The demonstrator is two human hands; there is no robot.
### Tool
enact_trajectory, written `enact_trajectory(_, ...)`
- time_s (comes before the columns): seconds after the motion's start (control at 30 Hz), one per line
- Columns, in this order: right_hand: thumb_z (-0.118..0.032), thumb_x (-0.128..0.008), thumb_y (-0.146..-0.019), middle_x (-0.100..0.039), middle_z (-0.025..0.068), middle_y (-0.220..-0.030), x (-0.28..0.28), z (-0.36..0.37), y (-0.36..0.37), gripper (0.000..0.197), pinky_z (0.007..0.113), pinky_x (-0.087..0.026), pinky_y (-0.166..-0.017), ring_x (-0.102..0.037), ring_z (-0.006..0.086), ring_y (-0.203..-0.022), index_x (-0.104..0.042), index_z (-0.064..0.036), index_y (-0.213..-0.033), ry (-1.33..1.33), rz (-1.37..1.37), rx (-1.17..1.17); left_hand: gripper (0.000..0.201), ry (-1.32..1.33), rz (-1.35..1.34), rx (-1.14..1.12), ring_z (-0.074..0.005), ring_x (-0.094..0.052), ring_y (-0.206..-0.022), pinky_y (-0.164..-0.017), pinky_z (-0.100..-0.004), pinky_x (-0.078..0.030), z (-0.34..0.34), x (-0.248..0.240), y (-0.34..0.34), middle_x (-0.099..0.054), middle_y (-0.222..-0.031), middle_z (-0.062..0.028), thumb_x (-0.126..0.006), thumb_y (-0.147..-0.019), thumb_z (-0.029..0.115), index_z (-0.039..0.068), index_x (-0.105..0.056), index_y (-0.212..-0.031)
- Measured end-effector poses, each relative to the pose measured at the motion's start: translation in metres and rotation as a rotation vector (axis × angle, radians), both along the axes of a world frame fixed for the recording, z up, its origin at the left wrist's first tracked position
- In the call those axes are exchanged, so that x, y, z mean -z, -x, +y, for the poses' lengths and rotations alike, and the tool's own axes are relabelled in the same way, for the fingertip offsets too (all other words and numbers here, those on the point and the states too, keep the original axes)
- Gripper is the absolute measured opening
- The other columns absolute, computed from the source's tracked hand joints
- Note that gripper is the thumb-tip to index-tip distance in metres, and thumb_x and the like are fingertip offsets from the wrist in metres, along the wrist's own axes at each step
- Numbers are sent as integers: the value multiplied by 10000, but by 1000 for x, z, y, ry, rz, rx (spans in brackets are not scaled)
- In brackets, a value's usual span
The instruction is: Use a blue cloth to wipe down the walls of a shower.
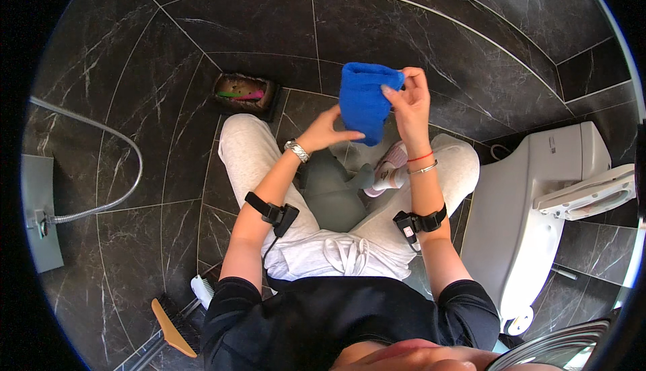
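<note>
A folded blue cloth [369, 98], like a small towel, is held up in front of me above my knees. My right hand [410, 98] pinches its upper right edge between thumb and fingers. Lower down, my left hand [328, 131] grips the cloth's left side, the thumb lying across its bottom front and the other fingertips partly hidden behind it. Below the hands, between my legs, is a smooth grey-green object [333, 196] whose kind I cannot make out.
A white toilet [518, 216] stands on the right with its seat [595, 196] raised. A basket-like box [245, 92] with pink and green items sits in the far left corner. At left are a shower hose [138, 169], a white brush [202, 290] and a wooden-backed broom [171, 330].
</note>
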State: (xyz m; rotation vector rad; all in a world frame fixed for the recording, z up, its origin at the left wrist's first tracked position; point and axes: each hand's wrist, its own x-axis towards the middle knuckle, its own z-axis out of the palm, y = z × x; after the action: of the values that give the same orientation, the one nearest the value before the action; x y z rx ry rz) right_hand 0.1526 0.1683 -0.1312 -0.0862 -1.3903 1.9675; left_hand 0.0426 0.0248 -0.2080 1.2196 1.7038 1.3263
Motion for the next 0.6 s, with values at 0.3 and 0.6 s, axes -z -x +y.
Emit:
enact_trajectory(0.3,-17,-643,-759,-538,32,-906,58,59,-12,280,193,-420,-570,-526,93,-706,-441,-87,-940,233,-134,382,582,-9,-293,196,-157,-493,-1059,-936,-323,-380,8,7,-20,-519,-1152,-106,-686,-748,173,20,-402,-1232)
enact_trajectory(0.6,-210,-702,-718,-426,106,-1263,75,39,-20,714,375,-343,-946,-415,237,-1156,-297,-116,-1298,-270,-302,-133,420,-12,-435,137,-95,-553,-908,-814,-256,-452,-8,11,-4,-587,-1023,-61,-643,-787,155,8,-481,-1145)
